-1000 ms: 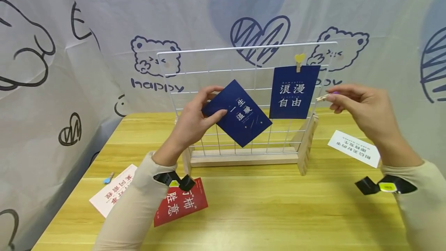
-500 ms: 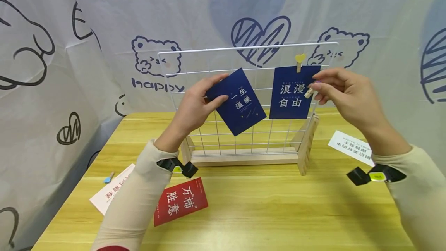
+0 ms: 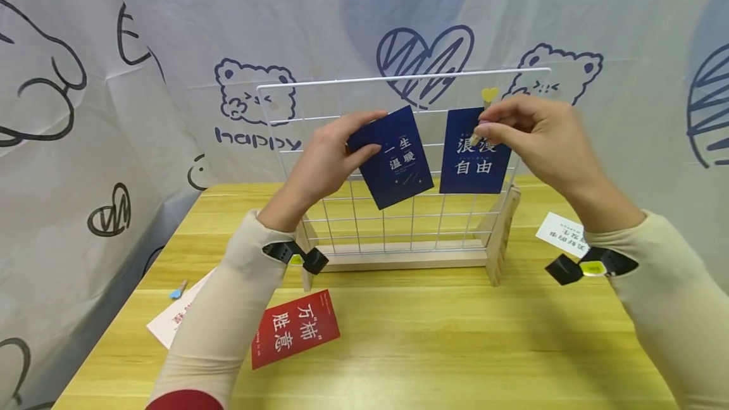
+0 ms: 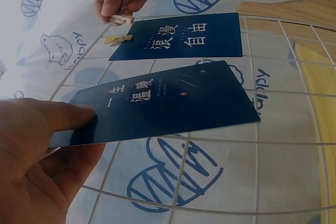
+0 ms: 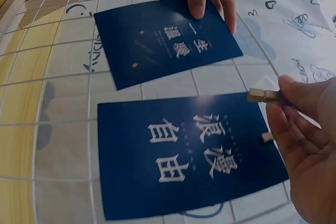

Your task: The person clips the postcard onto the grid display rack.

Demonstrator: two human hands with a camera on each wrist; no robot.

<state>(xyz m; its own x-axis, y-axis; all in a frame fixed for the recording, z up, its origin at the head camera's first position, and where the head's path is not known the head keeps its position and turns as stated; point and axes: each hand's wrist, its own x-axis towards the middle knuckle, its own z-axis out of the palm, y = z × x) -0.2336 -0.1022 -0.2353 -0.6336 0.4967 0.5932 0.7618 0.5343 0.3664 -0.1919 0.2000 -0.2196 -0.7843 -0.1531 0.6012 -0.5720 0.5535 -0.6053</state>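
In the head view my left hand (image 3: 326, 158) holds a dark blue card (image 3: 398, 179) by its upper left side, thumb in front and fingers behind. The card tilts in front of a white wire grid rack (image 3: 398, 259) on a wooden base. A second blue card (image 3: 473, 181) hangs on the rack's right part from a wooden clothespin (image 3: 488, 95) with a yellow heart. My right hand (image 3: 538, 128) is in front of that card's top, pinching another small wooden clothespin (image 5: 264, 96) between thumb and index finger. In the left wrist view, the held card (image 4: 173, 108) stands off from the grid.
On the table lie a red card (image 3: 299, 329) at front left, a pale card (image 3: 176, 316) partly under my left forearm, and a clothespin with a blue top (image 3: 178, 291). A white card (image 3: 560, 234) lies at right. A printed curtain (image 3: 342, 18) hangs behind.
My right hand has moved left and up with the clothespin, from beside the hanging card to in front of it. My left hand has raised its card slightly and turned it more upright.
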